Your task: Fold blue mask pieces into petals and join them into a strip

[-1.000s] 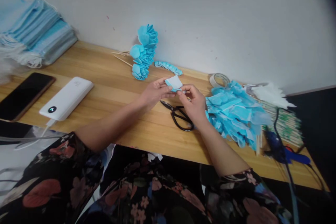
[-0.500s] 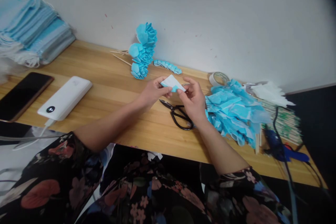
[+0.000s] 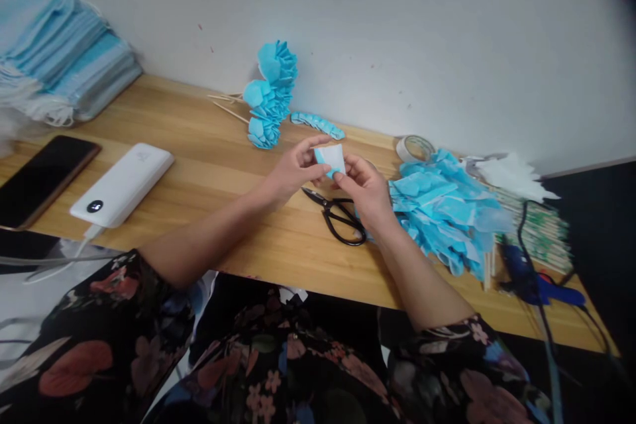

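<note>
A small piece of blue and white mask fabric [image 3: 330,159] is pinched between both my hands above the wooden table [image 3: 213,159]. My left hand [image 3: 293,169] grips its left edge with thumb and fingers. On the right edge, my right hand [image 3: 366,191] holds it between thumb and forefinger. Black scissors [image 3: 338,215] lie on the table just under my hands. A pile of cut blue fabric pieces [image 3: 442,209] sits right beside my right hand.
Blue fabric flowers on sticks [image 3: 271,103] and a folded blue strip [image 3: 317,124] lie by the wall. A tape roll [image 3: 413,148], white scraps [image 3: 509,175], sticks and a blue glue gun [image 3: 534,278] are at right. A power bank [image 3: 122,184], phone [image 3: 42,179] and stacked masks [image 3: 64,59] are at left.
The fabric piece has been turned and folded narrower between my fingers. My hands have drawn closer together, staying over the scissors.
</note>
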Action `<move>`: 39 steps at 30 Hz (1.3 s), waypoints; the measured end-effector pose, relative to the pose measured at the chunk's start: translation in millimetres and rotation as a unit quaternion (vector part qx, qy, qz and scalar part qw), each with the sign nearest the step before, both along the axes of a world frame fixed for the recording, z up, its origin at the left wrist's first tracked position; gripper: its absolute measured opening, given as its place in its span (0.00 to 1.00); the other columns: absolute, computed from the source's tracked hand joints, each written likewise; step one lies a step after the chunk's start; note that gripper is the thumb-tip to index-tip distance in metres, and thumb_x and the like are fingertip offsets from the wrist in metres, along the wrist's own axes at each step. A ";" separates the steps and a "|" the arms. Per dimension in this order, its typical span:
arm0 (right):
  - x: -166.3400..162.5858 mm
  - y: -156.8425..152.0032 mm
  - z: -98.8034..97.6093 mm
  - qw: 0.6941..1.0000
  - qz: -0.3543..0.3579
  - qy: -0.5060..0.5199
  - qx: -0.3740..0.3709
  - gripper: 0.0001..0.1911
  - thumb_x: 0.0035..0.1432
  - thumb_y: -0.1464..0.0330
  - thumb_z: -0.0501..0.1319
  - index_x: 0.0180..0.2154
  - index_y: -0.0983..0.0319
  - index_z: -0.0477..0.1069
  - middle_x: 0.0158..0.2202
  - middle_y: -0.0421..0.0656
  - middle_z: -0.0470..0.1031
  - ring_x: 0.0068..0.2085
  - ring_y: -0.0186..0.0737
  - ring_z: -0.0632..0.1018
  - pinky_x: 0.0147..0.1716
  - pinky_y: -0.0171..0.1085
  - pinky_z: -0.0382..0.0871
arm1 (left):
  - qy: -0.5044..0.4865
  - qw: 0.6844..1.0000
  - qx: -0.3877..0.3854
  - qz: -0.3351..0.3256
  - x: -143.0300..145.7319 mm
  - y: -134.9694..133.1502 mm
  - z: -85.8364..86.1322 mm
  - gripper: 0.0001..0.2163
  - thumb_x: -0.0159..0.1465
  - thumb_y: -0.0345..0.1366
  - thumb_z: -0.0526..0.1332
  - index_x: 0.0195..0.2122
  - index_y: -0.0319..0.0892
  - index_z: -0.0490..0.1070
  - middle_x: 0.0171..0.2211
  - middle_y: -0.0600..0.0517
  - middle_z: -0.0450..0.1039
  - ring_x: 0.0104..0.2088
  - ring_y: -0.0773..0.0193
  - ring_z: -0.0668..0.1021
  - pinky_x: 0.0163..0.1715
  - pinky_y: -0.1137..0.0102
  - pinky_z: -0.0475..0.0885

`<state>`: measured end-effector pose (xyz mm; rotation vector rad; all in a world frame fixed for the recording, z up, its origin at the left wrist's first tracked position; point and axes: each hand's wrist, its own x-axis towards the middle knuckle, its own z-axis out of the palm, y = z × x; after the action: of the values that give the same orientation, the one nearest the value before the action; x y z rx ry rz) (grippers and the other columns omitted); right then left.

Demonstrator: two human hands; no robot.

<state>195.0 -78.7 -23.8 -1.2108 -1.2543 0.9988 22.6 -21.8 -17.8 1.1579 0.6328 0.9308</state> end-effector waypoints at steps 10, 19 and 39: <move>-2.3 -1.0 1.2 0.999 -0.022 0.042 -0.025 0.21 0.51 0.55 0.76 0.45 0.54 0.78 0.37 0.38 0.80 0.38 0.38 0.78 0.38 0.38 0.77 | 0.067 0.998 -0.017 -0.015 -3.3 -1.5 -1.3 0.11 0.62 0.42 0.71 0.31 0.39 0.78 0.25 0.55 0.72 0.27 0.70 0.73 0.31 0.73 0.70; 6.1 0.0 6.0 1.000 -0.015 -0.007 -0.018 0.22 0.53 0.48 0.74 0.41 0.54 0.78 0.40 0.40 0.83 0.40 0.43 0.81 0.42 0.43 0.81 | 0.169 0.979 0.073 -0.083 -6.9 -2.2 9.9 0.10 0.64 0.32 0.66 0.26 0.40 0.71 0.22 0.55 0.73 0.24 0.72 0.74 0.27 0.76 0.67; 4.0 -4.0 10.2 0.980 -0.073 -0.145 0.111 0.03 0.56 0.67 0.67 0.35 0.56 0.79 0.38 0.41 0.84 0.43 0.42 0.83 0.40 0.40 0.75 | 0.180 0.983 0.017 -0.033 -3.6 -4.6 19.5 0.10 0.70 0.32 0.63 0.31 0.38 0.78 0.18 0.55 0.74 0.18 0.72 0.73 0.21 0.78 0.68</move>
<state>199.0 -82.7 -13.5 -1.2811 -1.4384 0.5705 18.9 -26.3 1.6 1.3848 0.8655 0.6815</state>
